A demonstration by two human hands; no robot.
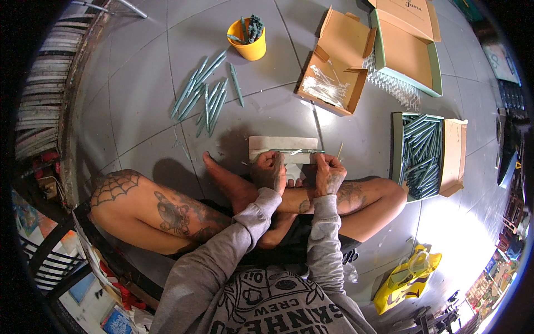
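Observation:
A thin dark-green pen-like stick (303, 151) lies level between my two hands, with a small white piece along its middle. My left hand (270, 170) pinches its left end, and my right hand (330, 171) pinches the right end. Directly behind the stick is a pale rectangular block (283, 142) on the floor, partly hidden by my hands. Both hands are just above my crossed legs. Ahead and to the left, several similar green sticks (208, 103) are spread on the tiles. An open box (449, 153) full of such sticks stands to the right.
A yellow cup (248, 51) holds dark sticks. Beyond my right hand stand an open brown box (350, 100) of thin white pieces and an open mint-edged box (406, 61). Clear thin pieces (395, 89) lie beside them. A yellow plastic bag (403, 281) rests at lower right.

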